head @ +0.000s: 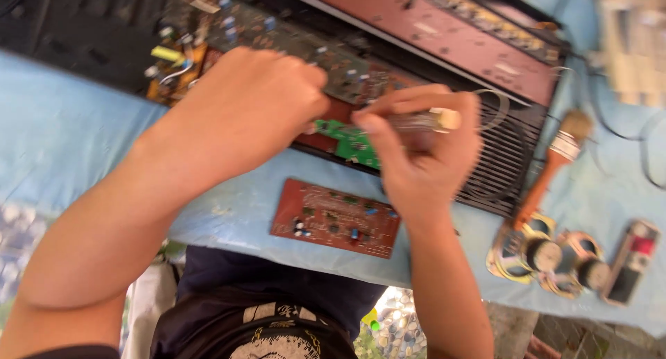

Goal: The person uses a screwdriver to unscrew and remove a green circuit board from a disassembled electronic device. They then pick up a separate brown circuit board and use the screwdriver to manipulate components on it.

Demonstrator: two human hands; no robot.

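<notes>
Casing already open: we see the black chassis [499, 158] on the blue-covered table [62, 130], boards exposed. One brown circuit board [336, 217] lies loose at the near edge. Our right hand [423, 151] pinches a clear-handled screwdriver [423, 121] over the green board [350, 140]; left hand [253, 106] curls onto it, grip hidden. Green board appears still mounted.

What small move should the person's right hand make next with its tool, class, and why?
Probably ease the tool in the right hand down onto the green circuit board. Its tip already points there, and the left hand rests beside that board inside the open device.
</notes>
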